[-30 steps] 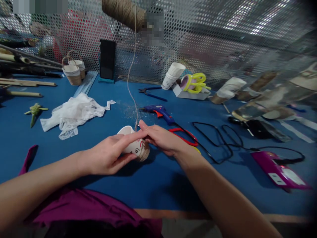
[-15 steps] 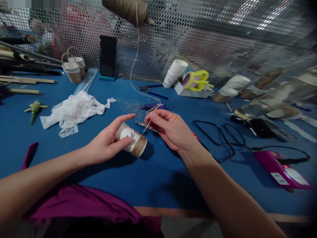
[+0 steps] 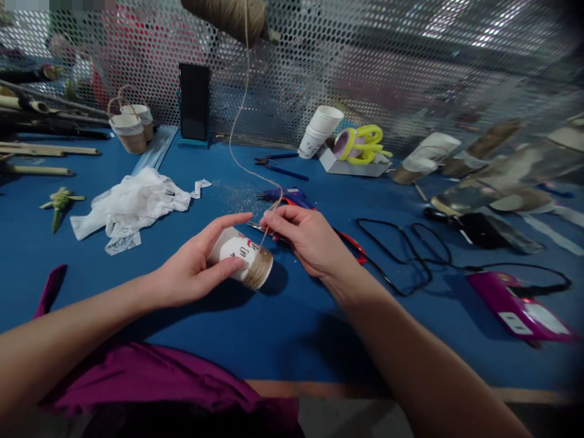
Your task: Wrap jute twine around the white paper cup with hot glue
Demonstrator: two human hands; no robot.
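Note:
A white paper cup with printed marks lies tilted in my left hand, thumb along its near side. Jute twine is wound in a band around the cup end that points right. From this band the strand rises to my right hand, whose thumb and fingers pinch it just above the cup. Beyond the fingers, the twine runs up to a large spool at the top. Behind my right hand lie a blue glue gun and red-handled scissors, partly covered.
On the blue table, white lace lies left, near twine-wrapped cups with handles. A phone stands at the mesh. Pliers, stacked cups and a yellow-trimmed basket sit behind. Right: a black cable and purple power strip.
My right hand has moved slightly left and down with the twine, closer to the cup. The cup has turned a little in my left hand. More of the glue gun and scissors shows.

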